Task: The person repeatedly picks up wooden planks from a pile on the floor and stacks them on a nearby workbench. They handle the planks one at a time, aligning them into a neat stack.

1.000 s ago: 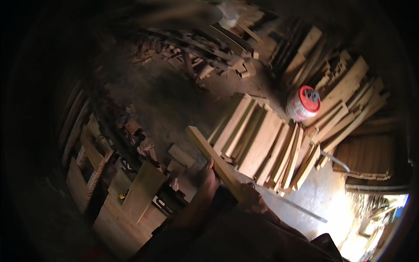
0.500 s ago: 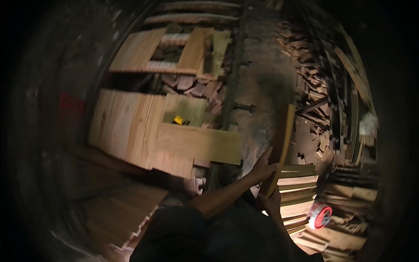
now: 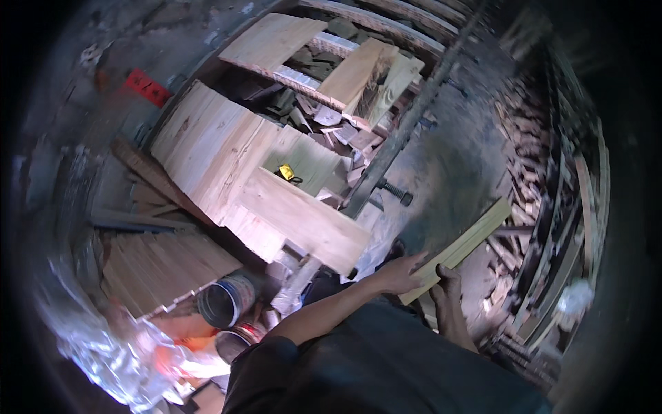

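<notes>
Now | one plank (image 3: 460, 247) | left hand (image 3: 403, 272) and right hand (image 3: 447, 284) both gripping it | two cans (image 3: 224, 301)

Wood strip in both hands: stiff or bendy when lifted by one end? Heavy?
The strip looks straight though both hands, left and right, grip only its near end, so probably stiff. It is thin and narrow, pale wood, so likely light. Flat faces: unlikely to roll; the rough sawn surface should not slip.

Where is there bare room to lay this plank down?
Bare floor lies between the dark metal bar and the scrap pile on the right. The wide board top is free. Around the buckets it is crowded.
</notes>
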`<control>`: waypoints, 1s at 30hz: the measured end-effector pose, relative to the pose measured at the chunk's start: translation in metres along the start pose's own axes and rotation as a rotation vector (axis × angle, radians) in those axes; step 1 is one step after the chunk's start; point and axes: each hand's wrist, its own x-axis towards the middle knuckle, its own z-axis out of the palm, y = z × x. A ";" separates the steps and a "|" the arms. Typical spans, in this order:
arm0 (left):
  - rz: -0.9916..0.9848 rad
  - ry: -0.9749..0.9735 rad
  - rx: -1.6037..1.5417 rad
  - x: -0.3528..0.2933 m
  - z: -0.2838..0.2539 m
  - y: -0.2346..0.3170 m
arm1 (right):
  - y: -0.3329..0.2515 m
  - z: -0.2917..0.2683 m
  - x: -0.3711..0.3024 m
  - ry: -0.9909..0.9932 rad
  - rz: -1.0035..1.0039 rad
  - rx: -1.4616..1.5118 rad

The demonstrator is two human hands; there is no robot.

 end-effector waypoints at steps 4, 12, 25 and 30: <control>-0.058 0.151 0.270 0.054 0.025 0.024 | -0.058 -0.018 0.084 -0.151 0.164 0.120; 0.013 0.194 -0.057 0.162 0.067 0.063 | -0.180 -0.030 0.117 -0.285 0.030 0.195; 0.365 0.061 0.714 0.272 0.074 0.157 | -0.300 -0.089 0.155 0.245 -0.040 0.393; 0.491 0.241 0.705 0.306 0.038 0.146 | -0.306 -0.074 0.202 0.374 0.023 0.453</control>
